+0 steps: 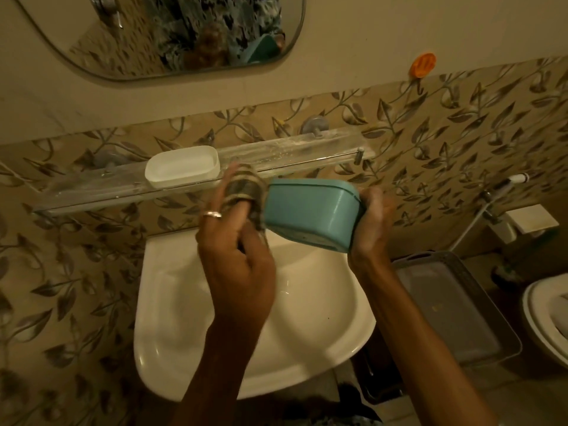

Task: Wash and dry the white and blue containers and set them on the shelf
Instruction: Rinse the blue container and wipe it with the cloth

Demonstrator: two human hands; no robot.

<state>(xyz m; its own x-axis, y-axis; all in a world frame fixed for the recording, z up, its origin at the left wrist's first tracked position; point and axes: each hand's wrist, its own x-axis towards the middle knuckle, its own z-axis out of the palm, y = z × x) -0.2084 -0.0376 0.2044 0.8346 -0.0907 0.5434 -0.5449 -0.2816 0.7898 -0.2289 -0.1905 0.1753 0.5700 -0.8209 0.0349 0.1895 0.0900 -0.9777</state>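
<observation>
The white container [183, 166] stands upright on the clear glass shelf [92, 192] above the sink. My right hand [373, 219] grips the right end of the blue container [310, 213], which is tipped on its side over the basin. My left hand [236, 253] holds a striped brown cloth [244, 192] pressed against the left end of the blue container. A ring shows on one left finger.
The white sink [172, 302] lies below my hands. A mirror [172, 35] hangs above the shelf. A grey tray [455, 309] sits to the right of the sink, with a toilet [547, 321] at the far right. An orange hook [423, 65] sticks to the wall.
</observation>
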